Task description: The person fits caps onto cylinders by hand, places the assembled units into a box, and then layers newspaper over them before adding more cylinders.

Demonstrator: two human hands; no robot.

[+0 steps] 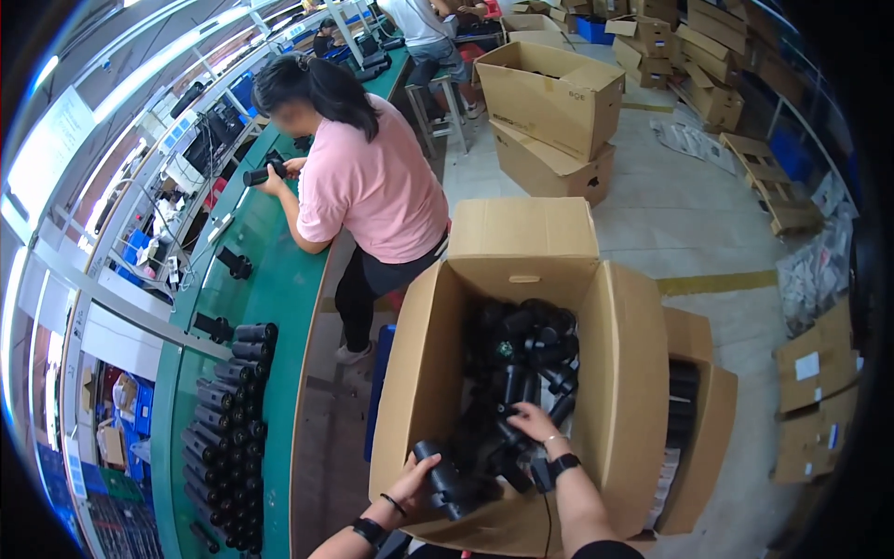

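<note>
An open cardboard box (636, 373) in front of me holds a jumbled pile of black cylindrical parts (533, 321). My left hand (410, 482), at the near left of the box, is closed around a thick black cylindrical part (449, 480), tilted with its upper end by my thumb. Inside the box, my right hand (534, 424) reaches down with curled fingers against a black cylinder (513, 384) in the pile. Whether it grips that piece is hard to see, as the black parts merge under the fingertips.
To the left runs a green workbench (296, 279) with rows of black cylinders (223, 429). A co-worker in a pink shirt (377, 177) stands there, holding a black cylinder (265, 172). Another carton (712, 438) stands at right; stacked cartons (549, 102) are ahead.
</note>
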